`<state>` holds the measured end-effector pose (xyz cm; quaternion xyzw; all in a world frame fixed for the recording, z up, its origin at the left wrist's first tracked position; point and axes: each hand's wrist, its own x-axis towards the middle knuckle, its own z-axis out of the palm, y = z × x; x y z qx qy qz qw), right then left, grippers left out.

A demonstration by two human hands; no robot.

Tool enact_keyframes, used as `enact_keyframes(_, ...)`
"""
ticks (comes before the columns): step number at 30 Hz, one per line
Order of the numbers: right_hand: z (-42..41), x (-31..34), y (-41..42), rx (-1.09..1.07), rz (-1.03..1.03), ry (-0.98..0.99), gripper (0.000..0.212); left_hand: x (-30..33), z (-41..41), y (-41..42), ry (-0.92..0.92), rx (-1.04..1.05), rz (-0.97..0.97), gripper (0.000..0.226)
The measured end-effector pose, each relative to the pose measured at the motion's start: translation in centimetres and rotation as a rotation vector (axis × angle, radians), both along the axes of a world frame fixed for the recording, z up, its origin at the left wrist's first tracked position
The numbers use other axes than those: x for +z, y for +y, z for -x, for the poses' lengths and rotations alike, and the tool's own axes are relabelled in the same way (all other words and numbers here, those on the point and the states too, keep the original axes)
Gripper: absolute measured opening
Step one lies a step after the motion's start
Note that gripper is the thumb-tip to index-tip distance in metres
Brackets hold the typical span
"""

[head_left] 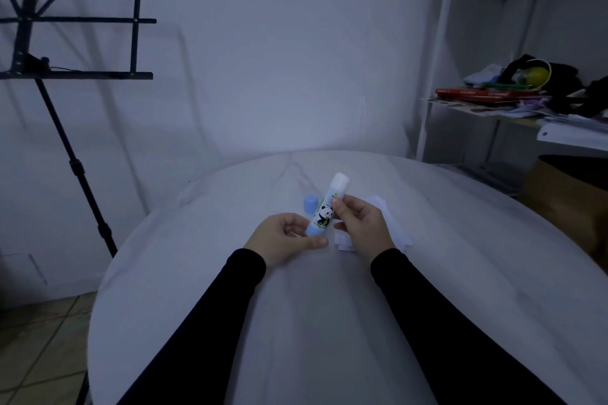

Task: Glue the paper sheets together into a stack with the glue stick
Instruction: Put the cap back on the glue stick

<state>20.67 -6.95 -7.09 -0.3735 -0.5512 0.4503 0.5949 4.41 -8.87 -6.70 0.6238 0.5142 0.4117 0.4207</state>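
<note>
A white glue stick [332,199] with a panda print is held tilted above the round white table [197,273], its uncapped glue end pointing up and away. My right hand [362,223] pinches its middle. My left hand [286,237] grips its blue base knob between thumb and fingers. The blue cap [310,204] stands on the table just left of the stick. Small white paper sheets [391,223] lie on the table under and to the right of my right hand, partly hidden by it.
A black music stand [75,43] rises to the left of the table. A white shelf unit [434,76] with books, papers and dark clutter stands at the right. A brown paper bag [566,200] sits beside the table's right edge.
</note>
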Motion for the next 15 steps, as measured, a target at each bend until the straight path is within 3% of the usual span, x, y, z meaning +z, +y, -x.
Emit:
enact_keyframes(5,0.35,0.15,-0.09,0.04,0.005,0.01,0.016,0.21,0.24,-0.14,-0.031,-0.016,0.0,0.019)
enact_keyframes(10,0.55,0.59,-0.28,0.098,0.003,0.119,0.017,0.25,0.83,-0.13,-0.033,-0.133,0.048,0.036)
enact_keyframes(15,0.5,0.37,-0.35,0.1,-0.008,0.156,0.017,0.15,0.6,-0.3,-0.029,-0.089,0.04,0.022)
